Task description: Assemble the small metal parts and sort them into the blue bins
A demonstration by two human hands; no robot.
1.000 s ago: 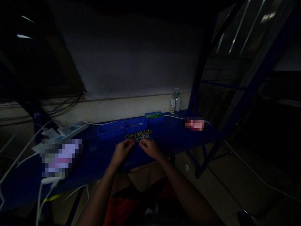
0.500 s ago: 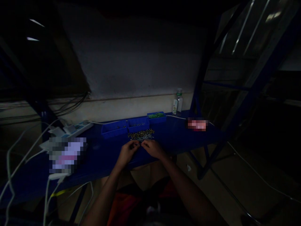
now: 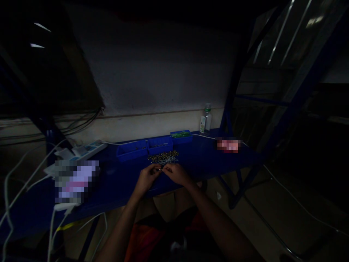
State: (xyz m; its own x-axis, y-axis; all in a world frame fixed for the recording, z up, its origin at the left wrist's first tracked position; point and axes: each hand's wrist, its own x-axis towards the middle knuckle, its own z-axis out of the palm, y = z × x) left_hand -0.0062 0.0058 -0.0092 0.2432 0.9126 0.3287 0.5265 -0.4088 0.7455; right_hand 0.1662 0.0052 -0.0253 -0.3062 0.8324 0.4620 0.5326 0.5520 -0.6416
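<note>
My left hand [image 3: 148, 176] and my right hand [image 3: 176, 172] meet over the near part of the blue table [image 3: 114, 185], fingertips almost touching. Each is closed in a pinch. Between them shows a small shiny piece [image 3: 160, 169], too small and dark to name; how much of it each hand grips is hidden. Just beyond the fingers lies a heap of small brass-coloured pieces [image 3: 163, 156]. Beside it, on the nearer right, is a pile of thin silvery metal pins [image 3: 171, 160].
Behind the heap stand two blue bins [image 3: 131, 150] with a few metal parts, and a blue bin of green pieces [image 3: 181, 137]. A clear bottle [image 3: 207, 120] is at the back right. White power strips [image 3: 92, 148], cables and a blurred-out object [image 3: 77, 180] lie left.
My hands have stayed together near the pile. My right hand has shifted slightly left and down, and a shiny bit now shows between the fingertips. The view has tilted a little.
</note>
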